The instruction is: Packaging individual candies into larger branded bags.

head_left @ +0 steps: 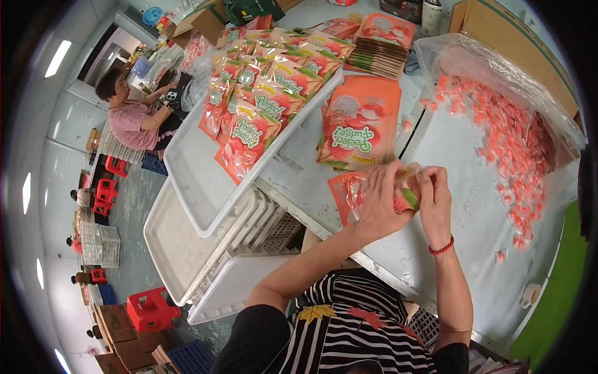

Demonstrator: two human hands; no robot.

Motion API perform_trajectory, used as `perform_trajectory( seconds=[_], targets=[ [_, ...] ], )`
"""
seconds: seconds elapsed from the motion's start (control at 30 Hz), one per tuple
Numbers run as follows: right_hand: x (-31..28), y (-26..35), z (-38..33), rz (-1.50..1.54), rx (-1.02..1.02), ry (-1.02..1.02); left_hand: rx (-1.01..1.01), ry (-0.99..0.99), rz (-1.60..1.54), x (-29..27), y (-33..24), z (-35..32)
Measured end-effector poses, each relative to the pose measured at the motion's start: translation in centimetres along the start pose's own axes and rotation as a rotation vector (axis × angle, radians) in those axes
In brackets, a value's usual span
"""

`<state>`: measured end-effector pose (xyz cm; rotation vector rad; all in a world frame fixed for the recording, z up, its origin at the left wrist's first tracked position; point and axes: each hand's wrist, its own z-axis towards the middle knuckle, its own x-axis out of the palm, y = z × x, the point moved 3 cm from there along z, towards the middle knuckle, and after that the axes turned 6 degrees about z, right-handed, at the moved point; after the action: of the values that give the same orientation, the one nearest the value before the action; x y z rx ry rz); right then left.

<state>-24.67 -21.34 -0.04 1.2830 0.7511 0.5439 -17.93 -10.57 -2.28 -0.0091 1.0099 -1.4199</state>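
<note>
Both my hands hold one orange pouch (350, 194) above the white table (473, 206). My left hand (381, 201) grips its top from the left, and my right hand (434, 199), with a red bracelet at the wrist, pinches the same top edge from the right. Just beyond the hands lies a stack of flat orange pouches (360, 128). To the right, many small pink wrapped candies (511, 143) spill from a clear plastic bag (473, 62) onto the table.
A white tray (199, 187) at the left holds several filled pouches (261, 93) in rows. Empty trays (180, 249) are stacked below it. More flat pouches (381, 43) and cardboard boxes (517, 43) stand at the back. A person in pink (134, 121) sits far left, near red stools (149, 308).
</note>
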Motion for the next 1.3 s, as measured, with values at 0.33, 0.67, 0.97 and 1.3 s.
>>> perform_trajectory(
  seconds=[0.33, 0.67, 0.97, 1.3],
  targets=[
    [1.0, 3.2, -1.7, -0.281, -0.251, 0.183, 0.018, -0.050, -0.059, 0.0, 0.1, -0.2],
    [-1.4, 10.8, -0.1, -0.558, -0.793, 0.330, -0.112, 0.010, -0.892, -4.7, 1.3, 3.8],
    [-2.7, 11.4, -0.5, -0.542, -0.541, 0.600, -0.411, 0.277, -0.983, -4.7, 1.0, 4.1],
    [-3.5, 10.4, -1.6, -0.600, -0.514, 0.588, -0.266, 0.165, -0.659, -6.4, -1.1, 4.2]
  ],
)
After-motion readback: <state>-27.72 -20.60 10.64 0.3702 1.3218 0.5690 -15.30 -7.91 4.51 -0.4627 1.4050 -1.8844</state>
